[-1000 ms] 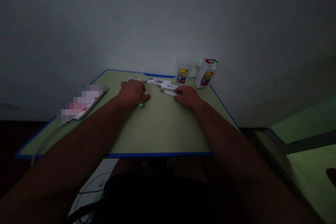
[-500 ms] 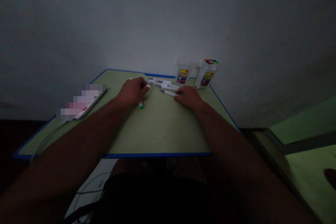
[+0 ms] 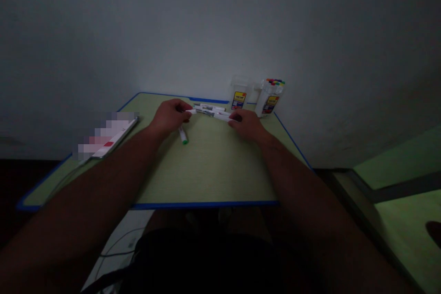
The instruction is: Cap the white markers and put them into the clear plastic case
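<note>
My right hand (image 3: 246,123) pinches the rear end of a white marker (image 3: 222,117), whose grey tip end points left. Facing it, my left hand (image 3: 172,117) is closed with a small white marker cap (image 3: 192,111) between thumb and fingers. The cap and the marker's tip are apart, with a small gap between them. Under my left hand lies a green-ended marker (image 3: 183,136), its far part hidden by the hand. Behind the held marker, several white markers (image 3: 215,108) lie close together on the table (image 3: 206,165).
A clear plastic case (image 3: 239,96) with a yellow label stands at the back of the table. To its right is a similar case (image 3: 270,98) packed with colour-ended markers. A flat device (image 3: 115,140), partly blurred out, lies at left with a cable. The wall (image 3: 193,32) rises behind.
My right hand has raised its marker slightly, bringing it nearer the other markers in view. My left hand has shifted slightly left with the cap, turning it toward the marker.
</note>
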{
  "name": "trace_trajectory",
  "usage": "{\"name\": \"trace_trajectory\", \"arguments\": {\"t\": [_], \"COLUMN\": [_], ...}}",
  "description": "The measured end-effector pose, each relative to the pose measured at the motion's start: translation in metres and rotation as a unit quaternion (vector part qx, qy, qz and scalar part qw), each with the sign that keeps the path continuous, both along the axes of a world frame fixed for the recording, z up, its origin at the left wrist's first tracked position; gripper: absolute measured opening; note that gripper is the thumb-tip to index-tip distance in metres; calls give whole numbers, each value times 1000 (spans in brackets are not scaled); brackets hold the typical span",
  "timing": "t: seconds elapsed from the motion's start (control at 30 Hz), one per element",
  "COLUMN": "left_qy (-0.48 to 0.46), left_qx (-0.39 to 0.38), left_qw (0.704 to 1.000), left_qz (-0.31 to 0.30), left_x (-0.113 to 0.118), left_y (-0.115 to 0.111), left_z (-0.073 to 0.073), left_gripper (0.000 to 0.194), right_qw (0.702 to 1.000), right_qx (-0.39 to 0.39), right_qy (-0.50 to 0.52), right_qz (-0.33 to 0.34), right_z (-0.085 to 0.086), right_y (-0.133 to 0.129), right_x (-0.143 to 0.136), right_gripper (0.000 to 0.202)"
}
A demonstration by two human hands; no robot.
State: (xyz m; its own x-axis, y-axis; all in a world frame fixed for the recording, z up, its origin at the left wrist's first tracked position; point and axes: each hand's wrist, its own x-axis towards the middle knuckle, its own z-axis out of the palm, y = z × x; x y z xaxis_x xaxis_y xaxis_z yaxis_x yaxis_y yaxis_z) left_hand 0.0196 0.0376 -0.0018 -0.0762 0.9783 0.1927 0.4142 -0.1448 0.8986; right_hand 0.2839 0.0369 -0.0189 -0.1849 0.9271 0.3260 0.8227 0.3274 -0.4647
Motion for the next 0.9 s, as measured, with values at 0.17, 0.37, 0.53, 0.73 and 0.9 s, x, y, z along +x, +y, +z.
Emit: {"name": "trace_trajectory", "arguments": {"t": [0.17,0.37,0.53,0.73,0.9], "left_qy": [-43,-32,0,31,53], "left_qx": [6,40,71,92,97], "left_qw": [999,999,997,995,994], "left_qz": [7,6,0,-4,5], "left_x": [3,1,-2,-1,-1], "left_y": [-7,-2,2,2,1], "left_z": [8,2,-4,-3,-2], "left_gripper": [18,21,19,18,15], "right_qw": [998,998,999,999,999], "right_qx": [14,16,12,13,13], "right_qy": [55,54,43,45,49], "right_qz": [20,13,10,4,0], "right_z": [0,-1,-2,-3,-2], "right_y": [-1,-2,-2,-1,-2], "right_x": [-2,-4,-5,-4,-5], "right_gripper": [13,12,11,12,10]}}
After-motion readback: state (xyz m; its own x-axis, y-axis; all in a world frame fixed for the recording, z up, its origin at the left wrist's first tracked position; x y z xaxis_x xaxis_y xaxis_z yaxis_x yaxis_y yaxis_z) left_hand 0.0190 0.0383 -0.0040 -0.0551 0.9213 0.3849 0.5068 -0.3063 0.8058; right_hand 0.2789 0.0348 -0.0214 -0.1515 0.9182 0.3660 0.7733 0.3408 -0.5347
